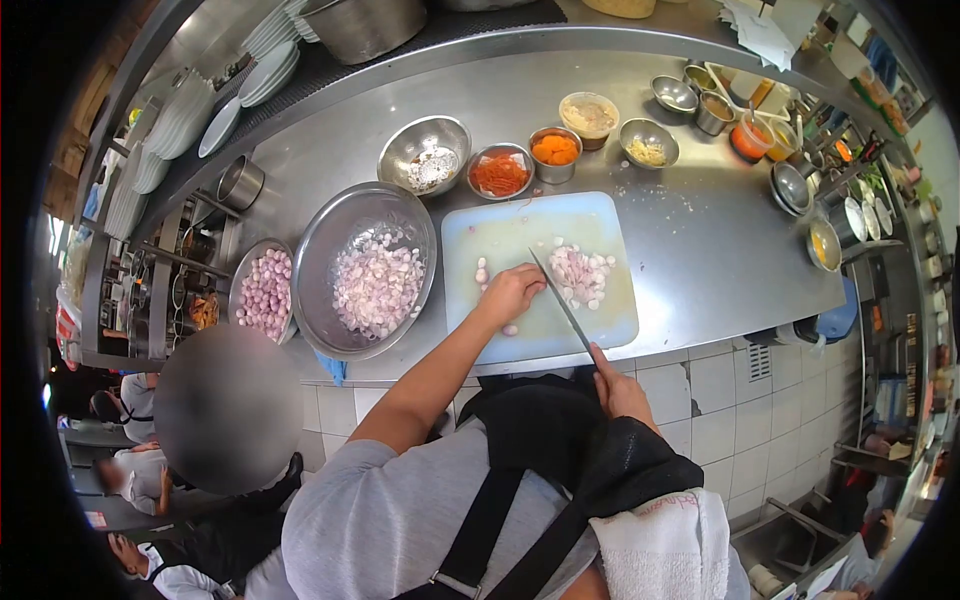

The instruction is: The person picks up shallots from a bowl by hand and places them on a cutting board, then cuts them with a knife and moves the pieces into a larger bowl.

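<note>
Pale-blue board (520,225) lies on the steel counter (720,250), with sliced shallots (582,275) heaped on it. The left hand (510,293) is curled down on the board; what it grips cannot be told. The right hand (620,388) is clamped on the knife (560,298), its blade beside the left fingers. A bowl (340,220) of slices sits left of the board.

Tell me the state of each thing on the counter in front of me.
Left hand: curled, pressing down on the cutting board.
Right hand: closed around the knife, blade over the board.
Large bowl: part full of sliced shallots.
Small bowl: full of whole peeled shallots.
</note>
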